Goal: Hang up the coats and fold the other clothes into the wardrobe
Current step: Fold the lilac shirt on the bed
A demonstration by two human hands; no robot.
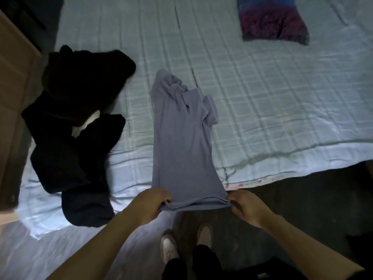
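A grey-blue T-shirt [179, 138] lies lengthwise on the bed, folded narrow, its sleeves bunched at the far end. My left hand [150, 205] pinches the left corner of its near hem. The right corner of that hem is pinched by my right hand [247, 207]. The hem is lifted slightly off the bed's front edge. A heap of black clothes [74, 126] lies to the left of the shirt on the bed.
The bed [272, 98] has a pale blue checked sheet. A folded purple and blue cloth [272, 21] lies at the far right. A brown cabinet side [14, 98] stands at the left. My feet in pale shoes [169, 247] stand on a dark floor.
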